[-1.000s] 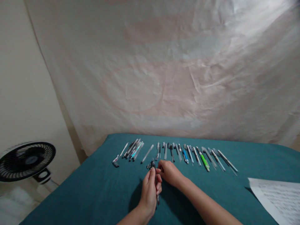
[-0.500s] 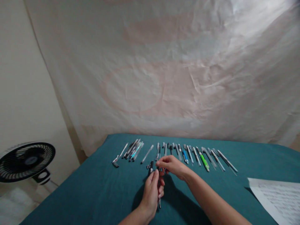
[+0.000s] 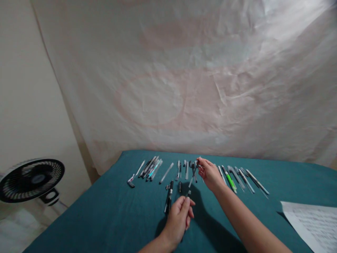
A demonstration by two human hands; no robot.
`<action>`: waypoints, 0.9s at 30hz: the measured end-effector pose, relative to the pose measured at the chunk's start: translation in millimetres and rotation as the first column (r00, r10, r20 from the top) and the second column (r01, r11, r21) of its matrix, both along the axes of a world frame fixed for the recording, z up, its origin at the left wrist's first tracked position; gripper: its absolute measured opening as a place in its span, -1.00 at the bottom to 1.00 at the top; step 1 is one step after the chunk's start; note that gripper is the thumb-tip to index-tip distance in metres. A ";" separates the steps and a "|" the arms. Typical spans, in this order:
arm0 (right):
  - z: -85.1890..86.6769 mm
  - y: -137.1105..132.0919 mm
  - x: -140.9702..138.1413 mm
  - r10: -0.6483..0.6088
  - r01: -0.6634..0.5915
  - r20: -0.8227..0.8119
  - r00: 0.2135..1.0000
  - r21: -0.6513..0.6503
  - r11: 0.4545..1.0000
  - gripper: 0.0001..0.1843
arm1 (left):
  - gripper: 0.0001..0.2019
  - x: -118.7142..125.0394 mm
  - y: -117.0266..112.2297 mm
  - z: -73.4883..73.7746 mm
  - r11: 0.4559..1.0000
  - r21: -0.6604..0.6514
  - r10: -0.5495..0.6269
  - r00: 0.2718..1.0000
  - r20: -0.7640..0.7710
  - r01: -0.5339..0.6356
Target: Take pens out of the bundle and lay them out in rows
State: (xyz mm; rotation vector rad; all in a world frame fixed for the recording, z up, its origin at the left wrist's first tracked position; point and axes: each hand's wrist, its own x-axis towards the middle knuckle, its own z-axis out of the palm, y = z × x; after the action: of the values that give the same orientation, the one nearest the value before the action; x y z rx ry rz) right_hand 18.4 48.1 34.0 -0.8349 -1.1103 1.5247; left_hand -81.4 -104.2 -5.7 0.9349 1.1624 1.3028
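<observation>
Teal cloth covers the table (image 3: pixel 92 214), whose near edge falls outside the view. Closest in, the left hand (image 3: pixel 179 213) is curled round a dark pen barrel (image 3: pixel 189 193), thumb pressed along it, with one end poking out beyond the fingertips. Farther from the viewer and to the right, the right hand (image 3: pixel 210 174) pinches a thin refill (image 3: pixel 193 177) between thumb and fingers, the rest loosely bent; its lower tip hangs near the barrel's mouth, though whether the two touch I cannot tell. That pinch takes only one end, so a slip or a knock could let the slim stick swing, drop and roll among the others, and a careless tip might mark cloth or skin. Just left of the left hand lies a black pen (image 3: pixel 170 192), and beside it a small black cap (image 3: pixel 180 187); a sweep of the wrist could push either away, and a loose cap would be easily lost or mismatched. Toward the far edge, a bundle of pens (image 3: pixel 152 169) sits left of centre, while a green pen (image 3: pixel 231 182) belongs to the spaced row on the right, where the right forearm, if lowered, could disturb the order. Past the far edge hangs a wrinkled plastic sheet (image 3: pixel 158 88).
</observation>
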 end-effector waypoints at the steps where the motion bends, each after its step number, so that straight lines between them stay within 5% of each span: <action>1: -5.1 2.7 0.5 -0.002 0.003 0.023 1.000 -0.024 1.000 -0.68 | -0.64 0.1 -0.2 -0.2 1.000 0.002 -0.002 1.000 -0.009 0.002; 8: -42.1 -6.1 -16.1 0.234 -0.205 0.298 0.926 -0.125 0.971 -0.77 | -0.64 -3.6 -2.1 6.7 0.991 0.025 0.127 0.991 0.048 -0.128; 18: -61.2 -15.5 -29.7 0.321 -0.302 0.528 0.787 -0.125 0.945 -0.77 | -0.62 -7.1 -1.9 10.6 0.970 0.007 0.242 0.961 0.134 -0.245; 22: -58.4 -15.9 -29.8 0.313 -0.313 0.563 0.765 -0.099 0.945 -0.75 | -0.63 -6.5 -1.9 12.0 0.965 0.002 0.259 0.960 0.108 -0.261; 27: -28.3 -20.8 -19.2 0.342 -0.379 0.549 0.763 -0.048 0.924 -0.72 | -0.64 -5.1 -1.3 11.0 0.969 0.006 0.245 0.963 0.112 -0.248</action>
State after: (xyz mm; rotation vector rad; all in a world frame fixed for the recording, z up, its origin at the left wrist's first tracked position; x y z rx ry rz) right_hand -0.8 27.3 5.6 -1.0996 -1.8281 1.5859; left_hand -86.5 -105.5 5.3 0.7385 1.2094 1.5485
